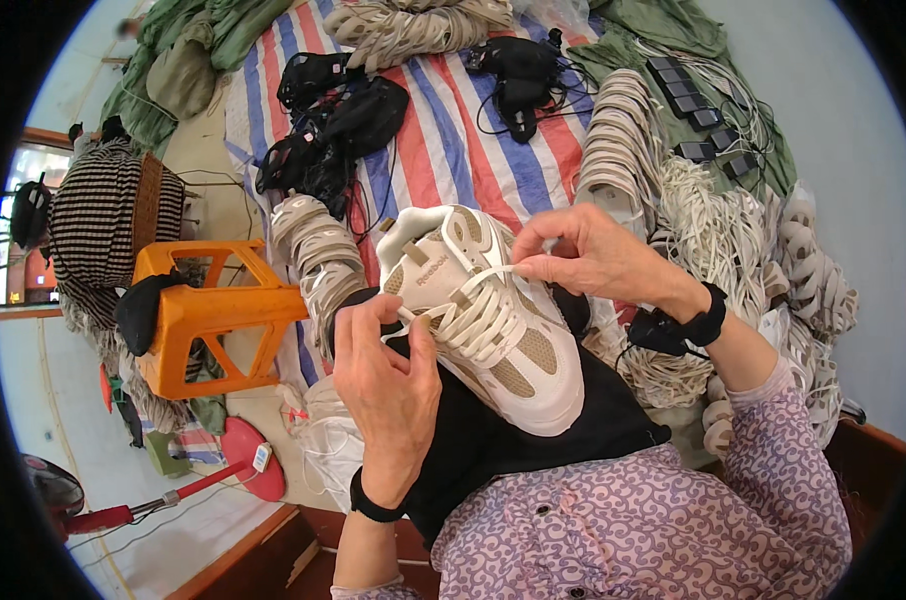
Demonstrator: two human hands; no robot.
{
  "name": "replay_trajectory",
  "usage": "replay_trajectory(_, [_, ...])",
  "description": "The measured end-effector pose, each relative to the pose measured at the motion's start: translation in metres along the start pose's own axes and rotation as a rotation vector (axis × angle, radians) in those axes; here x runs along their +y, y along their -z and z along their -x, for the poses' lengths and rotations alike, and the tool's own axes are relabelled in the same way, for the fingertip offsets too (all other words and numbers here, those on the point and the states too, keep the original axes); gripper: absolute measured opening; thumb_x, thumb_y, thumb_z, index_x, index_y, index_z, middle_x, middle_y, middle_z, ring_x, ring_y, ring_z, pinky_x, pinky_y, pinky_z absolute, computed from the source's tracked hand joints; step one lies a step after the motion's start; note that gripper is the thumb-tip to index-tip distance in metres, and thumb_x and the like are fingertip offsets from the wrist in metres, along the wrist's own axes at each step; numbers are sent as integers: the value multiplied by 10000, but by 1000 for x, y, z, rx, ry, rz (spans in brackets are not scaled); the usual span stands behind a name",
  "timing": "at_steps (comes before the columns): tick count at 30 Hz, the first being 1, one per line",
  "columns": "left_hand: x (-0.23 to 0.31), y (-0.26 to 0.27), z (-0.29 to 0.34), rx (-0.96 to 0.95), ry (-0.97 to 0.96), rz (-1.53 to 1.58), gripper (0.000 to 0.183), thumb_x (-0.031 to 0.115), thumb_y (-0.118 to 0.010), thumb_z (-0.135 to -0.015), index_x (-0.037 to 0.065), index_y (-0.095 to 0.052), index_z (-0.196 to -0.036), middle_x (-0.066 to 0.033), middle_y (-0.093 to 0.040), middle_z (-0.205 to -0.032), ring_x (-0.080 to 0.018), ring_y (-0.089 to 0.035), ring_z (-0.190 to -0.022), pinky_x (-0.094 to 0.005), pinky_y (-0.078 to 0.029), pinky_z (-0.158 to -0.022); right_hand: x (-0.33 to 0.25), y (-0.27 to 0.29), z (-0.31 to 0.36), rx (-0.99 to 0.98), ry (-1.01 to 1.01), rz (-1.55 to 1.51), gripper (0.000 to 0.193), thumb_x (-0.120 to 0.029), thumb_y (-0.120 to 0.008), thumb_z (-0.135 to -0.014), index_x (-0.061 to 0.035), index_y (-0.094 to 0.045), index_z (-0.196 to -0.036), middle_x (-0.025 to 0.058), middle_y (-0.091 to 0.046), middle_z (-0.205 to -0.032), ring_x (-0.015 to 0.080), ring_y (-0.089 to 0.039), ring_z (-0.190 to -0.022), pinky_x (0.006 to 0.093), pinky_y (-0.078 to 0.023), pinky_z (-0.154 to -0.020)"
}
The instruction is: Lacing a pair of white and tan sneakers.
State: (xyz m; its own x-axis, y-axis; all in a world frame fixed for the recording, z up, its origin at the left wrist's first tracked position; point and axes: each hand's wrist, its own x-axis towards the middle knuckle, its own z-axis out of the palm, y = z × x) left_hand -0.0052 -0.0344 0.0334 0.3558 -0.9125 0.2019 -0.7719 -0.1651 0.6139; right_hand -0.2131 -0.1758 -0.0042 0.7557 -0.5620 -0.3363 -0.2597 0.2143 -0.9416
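A white and beige sneaker (548, 370) rests on the black cloth (533, 452) over my lap, toe toward me and tongue away. White laces (478, 325) cross its front through the eyelets. On the shoe's right side, my right hand (598, 260) pinches a stretch of lace between thumb and fingertips, drawn out from the upper eyelets. At the left eyelet edge is my left hand (385, 375), its thumb and forefinger curled close around a lace end. Each wrist wears a black band.
Stacked beige shoe parts stand at the left (318, 250) and right (621, 145). A heap of white laces (708, 240) lies at my right. An orange stool (213, 320) stands left. Black strapped gear (343, 125) lies on the striped sheet (443, 120); small black boxes (683, 90) sit far right.
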Motion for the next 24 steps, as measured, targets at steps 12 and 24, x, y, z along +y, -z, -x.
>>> replay_trajectory(12, [7, 5, 4, -259, -239, -426, 126, 92, -652, -901, 6, -620, -988, -182, -602, -592, -333, -631, -548, -423, -476, -508, -4, -40, -9, 258, 631, 440, 154, 0, -683, -830, 14, -655, -981, 132, -634, -881, 303, -628, -811, 375, -488, -695])
replay_trajectory(24, [1, -6, -6, -375, 501, 593, 112, 86, -623, -905, -18, -614, -865, 77, -524, -608, -5, -401, -539, -210, -301, -475, 6, -37, 0, 278, 500, 285, 132, 3, -688, -836, 7, -680, -968, 95, -649, -862, 230, -594, -772, 330, -461, -681])
